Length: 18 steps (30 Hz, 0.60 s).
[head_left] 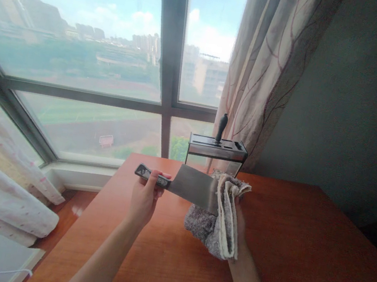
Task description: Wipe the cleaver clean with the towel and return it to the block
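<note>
Here, one cleaver (192,186) is held above a wooden desk (299,258): the left hand (144,197) grips its handle, while the right hand (239,223) clasps one grey cloth (219,224) folded over the blade's end. Behind stands one knife block (216,153) holding one black-handled knife (221,127), beside a curtain (269,72).

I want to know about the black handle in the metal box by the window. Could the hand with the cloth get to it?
Probably yes. The right hand is wrapped in the cloth around the cleaver, just before the knife block; nothing stands between, but it is full.
</note>
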Available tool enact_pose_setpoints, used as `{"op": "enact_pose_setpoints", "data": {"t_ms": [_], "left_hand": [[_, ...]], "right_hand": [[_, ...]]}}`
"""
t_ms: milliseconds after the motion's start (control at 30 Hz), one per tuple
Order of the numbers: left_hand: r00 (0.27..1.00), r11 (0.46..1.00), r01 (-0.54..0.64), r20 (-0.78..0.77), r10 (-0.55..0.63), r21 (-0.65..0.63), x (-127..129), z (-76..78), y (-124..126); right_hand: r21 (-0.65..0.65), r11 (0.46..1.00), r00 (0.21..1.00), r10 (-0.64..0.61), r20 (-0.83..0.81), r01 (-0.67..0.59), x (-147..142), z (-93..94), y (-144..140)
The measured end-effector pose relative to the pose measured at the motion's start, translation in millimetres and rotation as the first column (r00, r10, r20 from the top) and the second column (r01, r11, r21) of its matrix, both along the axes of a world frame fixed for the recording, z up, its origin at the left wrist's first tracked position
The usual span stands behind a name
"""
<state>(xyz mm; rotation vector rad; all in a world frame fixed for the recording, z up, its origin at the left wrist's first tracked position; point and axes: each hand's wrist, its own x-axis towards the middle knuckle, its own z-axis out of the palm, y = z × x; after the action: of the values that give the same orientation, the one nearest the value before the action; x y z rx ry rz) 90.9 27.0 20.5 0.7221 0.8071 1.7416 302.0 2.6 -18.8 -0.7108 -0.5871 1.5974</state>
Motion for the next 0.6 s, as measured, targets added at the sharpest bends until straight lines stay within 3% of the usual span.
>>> {"op": "enact_pose_setpoints", "data": {"t_ms": [133, 400, 600], "left_hand": [[0.998, 1.0, -0.025, 0.049, 0.025, 0.005, -4, 4.9, 0], [0.991, 0.995, -0.098, 0.091, 0.099, -0.018, -9, 7.6, 1], [0.992, 0.992, -0.124, 0.014, 0.124, -0.035, -7, 12.6, 1]], "right_hand": [[-0.135, 0.991, 0.999, 0.023, 0.03, -0.019, 6, -8.7, -9], [-0.013, 0.99, 0.946, -0.131, 0.297, 0.141, -3, 8.6, -17], [-0.041, 0.984, 0.936, -0.151, 0.317, 0.173, 15, 9.2, -11]]}}
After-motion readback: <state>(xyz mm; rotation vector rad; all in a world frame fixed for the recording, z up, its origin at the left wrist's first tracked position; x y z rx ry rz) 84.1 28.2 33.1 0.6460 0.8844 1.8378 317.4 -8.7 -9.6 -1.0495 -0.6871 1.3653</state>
